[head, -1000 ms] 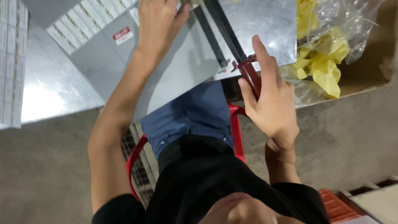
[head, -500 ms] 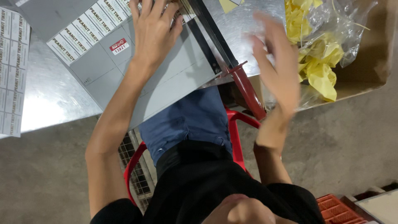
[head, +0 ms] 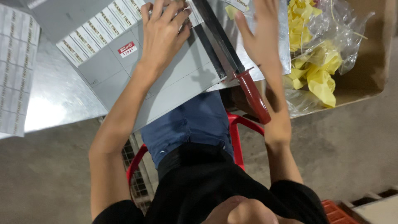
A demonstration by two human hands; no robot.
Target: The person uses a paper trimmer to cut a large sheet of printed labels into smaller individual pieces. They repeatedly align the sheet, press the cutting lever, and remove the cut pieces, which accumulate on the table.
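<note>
A grey paper cutter [head: 178, 79] lies on a metal table, its blade arm down and its dark red handle [head: 253, 97] sticking out over the table edge. My left hand [head: 163, 31] presses flat on a sheet of white labels [head: 93, 33] lying on the cutter's board. Past the blade, my right hand [head: 261, 35] hovers open over the metal surface, fingers spread, clear of the handle. A small yellow scrap [head: 231, 10] lies near its fingertips.
A cardboard box [head: 369, 54] at the right holds a clear plastic bag of yellow paper scraps [head: 319, 70]. More label sheets [head: 16, 70] lie at the left on the metal table [head: 62, 99]. I sit on a red chair [head: 236, 128] over a concrete floor.
My right hand has let go of the red handle and moved up over the table beyond the blade. The left hand stays pressed on the label sheet.
</note>
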